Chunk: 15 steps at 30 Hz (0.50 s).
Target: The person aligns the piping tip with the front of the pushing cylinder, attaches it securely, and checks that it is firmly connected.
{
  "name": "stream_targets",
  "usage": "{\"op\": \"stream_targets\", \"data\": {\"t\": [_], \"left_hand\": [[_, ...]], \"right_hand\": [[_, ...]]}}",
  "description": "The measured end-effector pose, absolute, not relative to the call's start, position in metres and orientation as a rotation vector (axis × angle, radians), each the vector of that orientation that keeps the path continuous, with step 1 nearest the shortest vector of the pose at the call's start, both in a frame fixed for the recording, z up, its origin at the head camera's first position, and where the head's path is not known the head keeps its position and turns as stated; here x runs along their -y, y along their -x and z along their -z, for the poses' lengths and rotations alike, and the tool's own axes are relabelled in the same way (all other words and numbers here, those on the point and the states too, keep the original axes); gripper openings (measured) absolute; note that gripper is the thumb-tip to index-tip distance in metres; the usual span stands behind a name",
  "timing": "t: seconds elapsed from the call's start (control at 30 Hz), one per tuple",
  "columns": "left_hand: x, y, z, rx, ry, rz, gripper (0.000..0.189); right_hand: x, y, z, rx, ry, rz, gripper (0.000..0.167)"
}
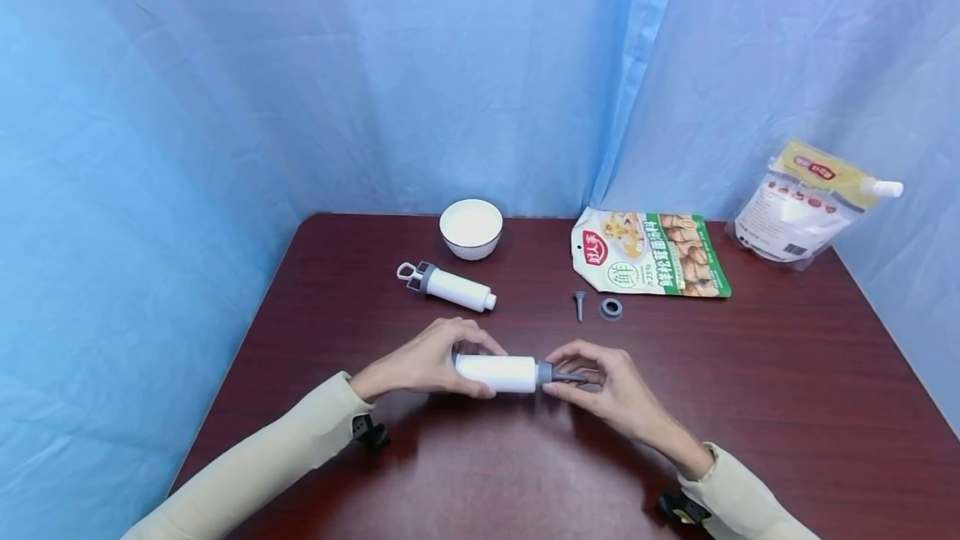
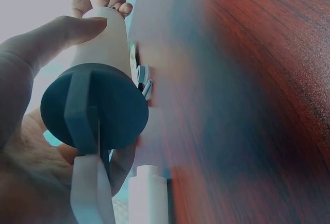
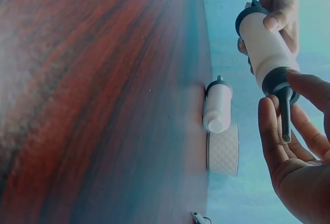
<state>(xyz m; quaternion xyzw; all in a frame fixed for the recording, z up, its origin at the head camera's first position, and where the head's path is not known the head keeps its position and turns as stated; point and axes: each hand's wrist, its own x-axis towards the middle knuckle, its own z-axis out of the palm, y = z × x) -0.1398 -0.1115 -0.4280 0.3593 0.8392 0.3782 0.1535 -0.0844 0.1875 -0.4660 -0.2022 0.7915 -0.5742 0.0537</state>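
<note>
My left hand [image 1: 435,359] grips the white barrel of a decorating syringe [image 1: 498,373], thumb on the near side and fingers on the far side. It lies sideways above the table, its dark grey handle end [image 2: 95,105] toward the left wrist camera. With thumb and fingertips my right hand [image 1: 611,386] pinches the grey ring cap [image 3: 278,82] at the other end. A slim grey nozzle [image 3: 285,113] sticks out of the cap between the right fingers. Behind the left hand lies a second white syringe [image 1: 457,290] with a grey collar and loop handle; no nozzle shows on it.
Beyond the right hand lie a loose grey nozzle [image 1: 579,307] and a grey ring cap [image 1: 611,309]. A white bowl [image 1: 471,232] stands at the table's back edge. Farther right are a flat printed food packet [image 1: 648,252] and a spouted pouch [image 1: 806,207]. Blue curtains [image 1: 480,65] surround the dark red table [image 1: 787,373].
</note>
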Motion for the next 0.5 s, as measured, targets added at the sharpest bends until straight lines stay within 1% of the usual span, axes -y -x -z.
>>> {"op": "stream_targets", "data": {"t": [0.27, 0.5], "left_hand": [[0.1118, 0.1405, 0.4263, -2.383, -1.005, -1.080, 0.041], [0.1130, 0.1404, 0.4267, -2.348, -0.978, -1.078, 0.040]], "right_hand": [[-0.1873, 0.0845, 0.4649, -2.415, 0.673, 1.748, 0.027], [-0.1875, 0.0858, 0.4644, -2.458, 0.816, 1.712, 0.027]]}}
